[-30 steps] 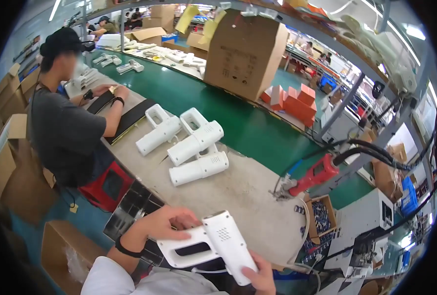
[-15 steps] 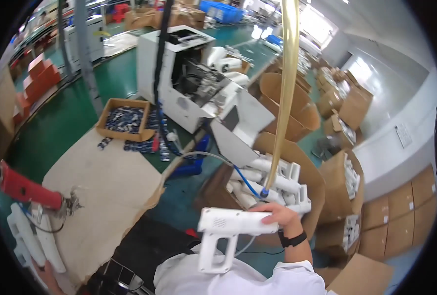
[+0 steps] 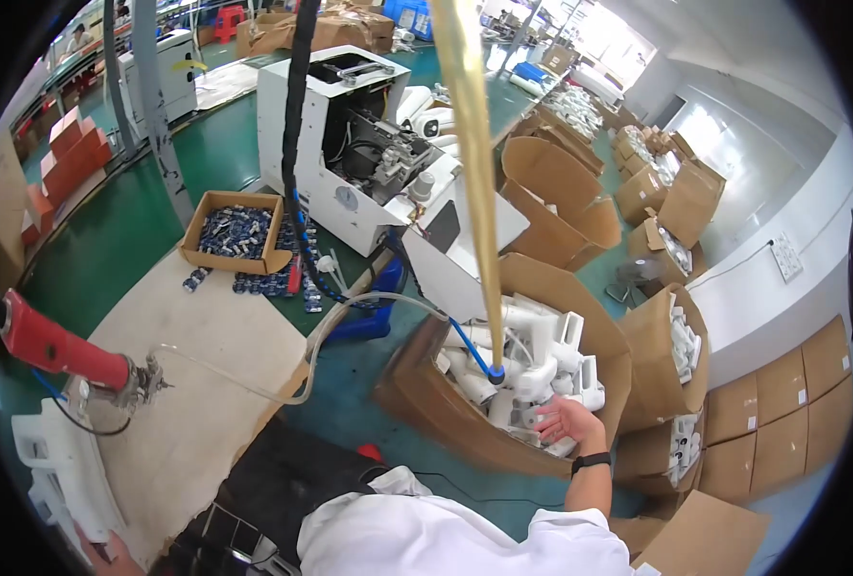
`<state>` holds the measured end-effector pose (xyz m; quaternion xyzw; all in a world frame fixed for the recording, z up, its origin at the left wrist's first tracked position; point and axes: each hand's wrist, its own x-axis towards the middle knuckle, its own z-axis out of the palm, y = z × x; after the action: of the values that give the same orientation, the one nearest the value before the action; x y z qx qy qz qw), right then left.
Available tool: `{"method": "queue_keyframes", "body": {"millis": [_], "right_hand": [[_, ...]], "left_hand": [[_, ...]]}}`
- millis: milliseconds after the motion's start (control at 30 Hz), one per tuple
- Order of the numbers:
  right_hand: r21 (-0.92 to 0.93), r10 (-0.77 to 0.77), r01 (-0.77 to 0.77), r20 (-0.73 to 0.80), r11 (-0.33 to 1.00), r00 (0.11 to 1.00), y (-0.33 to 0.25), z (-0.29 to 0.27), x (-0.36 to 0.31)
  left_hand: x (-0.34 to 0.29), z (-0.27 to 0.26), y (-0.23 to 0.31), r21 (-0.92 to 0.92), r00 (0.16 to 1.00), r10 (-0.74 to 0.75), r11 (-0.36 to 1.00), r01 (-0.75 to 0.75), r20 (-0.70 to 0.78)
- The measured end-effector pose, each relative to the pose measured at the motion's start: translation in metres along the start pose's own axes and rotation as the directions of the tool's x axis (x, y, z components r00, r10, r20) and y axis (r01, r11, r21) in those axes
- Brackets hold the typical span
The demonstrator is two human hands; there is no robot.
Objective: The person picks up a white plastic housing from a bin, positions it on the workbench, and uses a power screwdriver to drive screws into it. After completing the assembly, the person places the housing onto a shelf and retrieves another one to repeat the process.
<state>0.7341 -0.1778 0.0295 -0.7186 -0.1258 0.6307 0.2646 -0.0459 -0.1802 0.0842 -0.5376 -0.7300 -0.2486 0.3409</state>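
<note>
Right hand (image 3: 566, 420): fingers spread, released, resting on white plastic housings (image 3: 532, 370).
Housings: piled inside open cardboard box (image 3: 446, 408) on floor.
Left hand: state cannot be told, at lower left edge by bench (image 3: 206, 384).

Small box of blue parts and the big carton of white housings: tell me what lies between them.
In the head view, between the small box and big carton: a clear hose and a blue base on green floor.
</note>
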Motion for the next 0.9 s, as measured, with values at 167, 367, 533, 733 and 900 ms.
{"method": "queue_keyframes", "body": {"millis": [167,367,533,733,900], "right_hand": [[-0.409,-0.044,0.414,0.666,0.813,0.745,-0.108,0.122,-0.003],[-0.217,-0.001,0.898,0.972,0.384,0.235,-0.166,0.325,-0.083],[0.268,-0.646,0.963,0.727,-0.042,-0.23,-0.161,0.478,-0.106],[0.24,-0.865,0.955,0.501,0.173,0.031,-0.194,0.638,-0.124],[0.412,-0.97,0.911,0.234,0.039,-0.064,-0.213,0.647,-0.075]], "left_hand": [[-0.076,-0.017,-0.023,-0.309,0.949,-0.253,0.902,0.301,0.186],[-0.075,0.011,0.075,-0.335,0.956,-0.199,0.905,0.263,0.214],[-0.082,0.016,0.117,-0.347,0.931,-0.249,0.876,0.334,0.267],[-0.052,0.016,0.141,-0.318,0.799,-0.116,0.876,0.361,0.59],[0.032,0.01,0.121,-0.381,0.836,0.228,0.924,-0.024,0.499]]}}
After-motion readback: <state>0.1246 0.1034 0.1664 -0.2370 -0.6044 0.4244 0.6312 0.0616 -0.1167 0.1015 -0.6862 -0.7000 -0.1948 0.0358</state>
